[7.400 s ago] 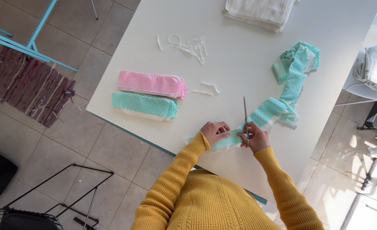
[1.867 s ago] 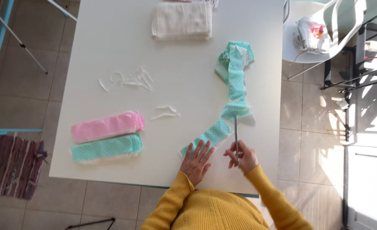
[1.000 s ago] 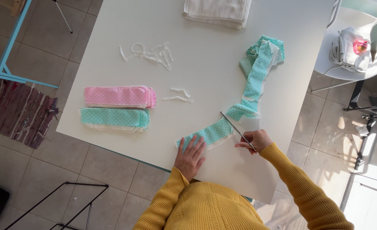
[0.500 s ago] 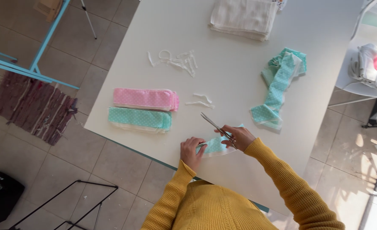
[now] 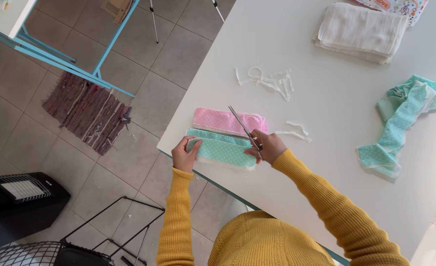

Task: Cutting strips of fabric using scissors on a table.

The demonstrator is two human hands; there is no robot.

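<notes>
Two hands on soft cloth at the white table (image 5: 336,128) edge, lower centre.
I see my left hand (image 5: 184,153) pinching the mint dotted strip (image 5: 221,150), light and floppy, best gripped at its ends; my right hand (image 5: 266,146) clasps scissors (image 5: 243,129).

I see a white table (image 5: 336,162). On it: pink strip (image 5: 228,121) and mint strip (image 5: 221,150) at eight o'clock, white scraps (image 5: 269,81) centre, folded white cloth (image 5: 360,32) at twelve, loose mint band (image 5: 400,123) at three.
</notes>
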